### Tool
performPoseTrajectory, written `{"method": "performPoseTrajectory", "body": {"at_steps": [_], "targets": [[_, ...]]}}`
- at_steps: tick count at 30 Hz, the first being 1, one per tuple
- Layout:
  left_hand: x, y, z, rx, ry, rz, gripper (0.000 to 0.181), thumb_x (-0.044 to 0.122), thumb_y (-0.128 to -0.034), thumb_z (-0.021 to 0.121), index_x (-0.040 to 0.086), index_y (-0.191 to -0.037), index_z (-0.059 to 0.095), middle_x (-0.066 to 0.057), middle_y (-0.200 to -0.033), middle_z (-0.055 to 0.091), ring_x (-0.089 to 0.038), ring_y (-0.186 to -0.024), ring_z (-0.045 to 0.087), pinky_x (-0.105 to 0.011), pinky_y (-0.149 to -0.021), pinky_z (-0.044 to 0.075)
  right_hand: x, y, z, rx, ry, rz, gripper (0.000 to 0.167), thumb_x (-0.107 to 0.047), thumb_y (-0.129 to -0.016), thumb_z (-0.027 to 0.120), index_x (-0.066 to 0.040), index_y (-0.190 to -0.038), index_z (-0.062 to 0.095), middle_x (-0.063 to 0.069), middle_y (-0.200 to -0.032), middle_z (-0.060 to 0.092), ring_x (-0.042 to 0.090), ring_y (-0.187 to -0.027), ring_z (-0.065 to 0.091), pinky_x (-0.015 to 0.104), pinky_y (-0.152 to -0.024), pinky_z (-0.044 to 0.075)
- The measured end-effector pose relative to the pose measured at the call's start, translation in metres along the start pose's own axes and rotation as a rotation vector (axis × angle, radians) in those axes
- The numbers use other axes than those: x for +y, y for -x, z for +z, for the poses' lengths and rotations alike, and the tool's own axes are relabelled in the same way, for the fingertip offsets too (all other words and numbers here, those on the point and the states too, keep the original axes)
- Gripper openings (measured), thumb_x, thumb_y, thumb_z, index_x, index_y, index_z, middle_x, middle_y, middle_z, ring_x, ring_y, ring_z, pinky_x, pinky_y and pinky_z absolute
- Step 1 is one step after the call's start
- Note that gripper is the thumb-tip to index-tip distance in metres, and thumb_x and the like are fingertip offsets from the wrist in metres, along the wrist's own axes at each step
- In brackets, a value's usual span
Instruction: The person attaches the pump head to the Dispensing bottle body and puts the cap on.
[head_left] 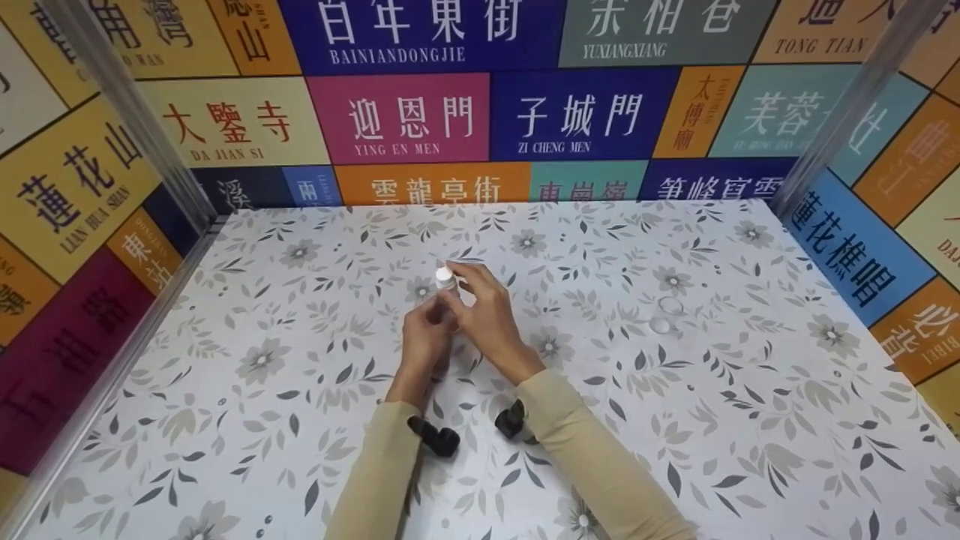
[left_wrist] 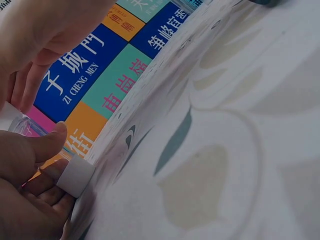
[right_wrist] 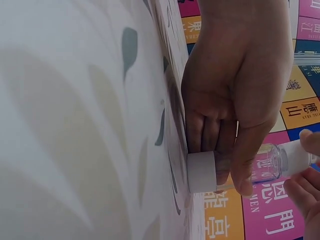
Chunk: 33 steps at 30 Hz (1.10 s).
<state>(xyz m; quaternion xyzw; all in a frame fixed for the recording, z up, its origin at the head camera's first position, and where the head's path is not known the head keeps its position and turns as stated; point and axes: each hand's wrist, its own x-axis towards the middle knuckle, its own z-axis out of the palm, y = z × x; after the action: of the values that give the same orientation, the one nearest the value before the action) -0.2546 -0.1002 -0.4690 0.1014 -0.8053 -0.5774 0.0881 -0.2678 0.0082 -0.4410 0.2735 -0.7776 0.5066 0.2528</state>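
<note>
Bottle (right_wrist: 266, 164), clear in its middle, stands upright within your grip, between both hands. Your left hand (head_left: 425, 337) has its thumb and fingers closed round the lower body, just above a white base (right_wrist: 201, 172); whether that base touches the table (head_left: 300, 420) beneath your grip, I cannot tell. Your right hand (head_left: 487, 311) pinches the white top (head_left: 445, 277) between thumb and fingers, above the left hand's hold. Well apart from your grip, off to its right, two clear round pieces (head_left: 661, 325) lie on the table. Beyond your hands rises a wall (head_left: 412, 116) of coloured, lettered panels.
</note>
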Motion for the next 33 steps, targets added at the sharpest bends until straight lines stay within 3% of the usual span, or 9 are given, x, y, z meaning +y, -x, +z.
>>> {"method": "performPoseTrajectory", "body": {"at_steps": [4,13,17,23,26,30,33], "targets": [[-0.0011,-0.0008,0.0005,0.002,0.01,-0.007,0.036,0.003,-0.0919,0.063,0.004,-0.128,0.067,-0.017,-0.121,0.072,-0.028,-0.11,0.068,-0.04,-0.1,0.053,-0.0007,0.0001,-0.0006,-0.034,-0.011,0.004,0.037,-0.007,-0.091,0.071,0.004,-0.126,0.064,0.018,-0.124,0.065,0.029,-0.119,0.064,0.028,-0.099,0.055],[-0.0013,-0.001,0.0002,0.031,-0.005,0.077,0.028,0.007,-0.0912,0.068,-0.003,-0.117,0.071,-0.021,-0.112,0.074,-0.032,-0.105,0.069,-0.043,-0.098,0.054,-0.0005,-0.0007,-0.0021,-0.046,0.032,-0.002,0.034,-0.005,-0.094,0.066,0.002,-0.127,0.064,0.019,-0.121,0.069,0.029,-0.107,0.07,0.028,-0.093,0.058],[-0.0022,-0.0008,0.0,0.027,0.026,0.08,0.031,0.005,-0.0907,0.067,-0.002,-0.121,0.069,-0.023,-0.117,0.072,-0.034,-0.113,0.068,-0.042,-0.103,0.052,-0.0001,-0.0004,-0.0025,-0.034,0.012,0.014,0.039,-0.007,-0.092,0.068,0.004,-0.129,0.062,0.022,-0.121,0.069,0.031,-0.106,0.071,0.028,-0.089,0.059],[-0.0024,0.0011,0.0001,0.031,0.007,0.09,0.034,0.002,-0.0875,0.067,-0.004,-0.121,0.069,-0.024,-0.118,0.071,-0.035,-0.113,0.068,-0.044,-0.102,0.053,0.0,0.0003,-0.0051,-0.037,0.019,0.012,0.043,-0.01,-0.09,0.072,0.003,-0.13,0.061,0.02,-0.12,0.069,0.031,-0.11,0.07,0.03,-0.094,0.058],[-0.0009,0.0013,0.0003,0.027,-0.001,0.059,0.038,0.003,-0.0869,0.068,-0.002,-0.124,0.067,-0.023,-0.124,0.069,-0.035,-0.119,0.066,-0.043,-0.105,0.051,0.0004,-0.0005,-0.0054,-0.025,0.021,-0.008,0.045,-0.012,-0.089,0.073,0.004,-0.13,0.062,0.02,-0.123,0.069,0.031,-0.115,0.067,0.03,-0.097,0.056],[0.0007,0.0007,0.0012,0.02,-0.005,0.027,0.036,0.005,-0.0883,0.068,0.001,-0.124,0.068,-0.021,-0.121,0.071,-0.033,-0.114,0.068,-0.043,-0.102,0.053,0.0001,-0.0014,-0.0052,-0.033,0.04,-0.027,0.043,-0.014,-0.094,0.069,0.002,-0.132,0.061,0.019,-0.126,0.068,0.03,-0.118,0.066,0.03,-0.098,0.056],[0.0001,0.0004,0.002,0.027,-0.013,0.05,0.034,0.004,-0.0892,0.067,0.0,-0.122,0.069,-0.022,-0.117,0.072,-0.033,-0.108,0.069,-0.043,-0.098,0.054,0.0006,-0.0004,-0.0054,-0.065,0.048,-0.026,0.042,-0.013,-0.095,0.066,0.001,-0.134,0.06,0.019,-0.127,0.068,0.029,-0.117,0.067,0.031,-0.097,0.056]]}}
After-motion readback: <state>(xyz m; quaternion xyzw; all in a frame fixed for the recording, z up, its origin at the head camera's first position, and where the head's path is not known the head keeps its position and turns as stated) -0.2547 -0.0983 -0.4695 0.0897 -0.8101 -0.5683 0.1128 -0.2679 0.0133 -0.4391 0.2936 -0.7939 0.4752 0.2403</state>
